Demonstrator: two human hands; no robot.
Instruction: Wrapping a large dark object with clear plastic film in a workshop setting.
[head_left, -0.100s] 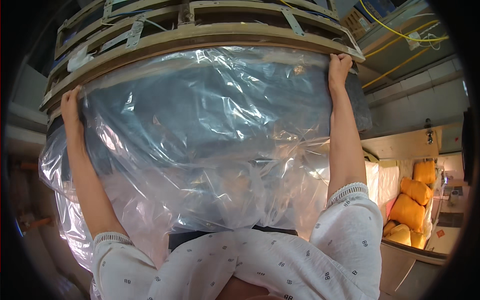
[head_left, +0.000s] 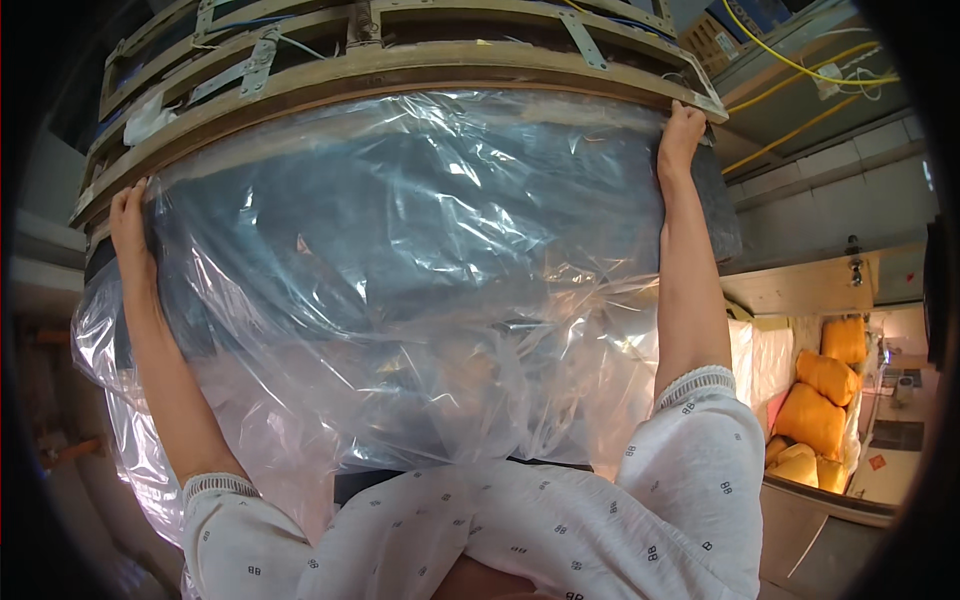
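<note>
A large clear plastic sheet [head_left: 440, 230] is draped, creased and shiny, over a dark blue-grey padded piece [head_left: 300, 200] and hangs down toward my body. Along its far edge runs a wooden frame [head_left: 430, 68] with metal brackets. My left hand [head_left: 132, 228] is closed at the sheet's far left corner, fingertips against the wood. At the far right corner, just below the end of the frame, my right hand [head_left: 682, 137] pinches the sheet's edge in a fist. Both arms reach forward, nearly straight, over the plastic. The fingertips of both hands are partly hidden.
Yellow cables [head_left: 790, 60] hang at the upper right, near a cardboard box [head_left: 708, 42]. Orange cushions [head_left: 812, 415] are piled at the right beyond a wooden board [head_left: 810, 283]. White scrap material [head_left: 150, 120] is caught in the frame's left part.
My left hand has moved slightly outward to the left and a little nearer. My right hand has shifted very slightly. The plastic's left side spreads a bit wider.
</note>
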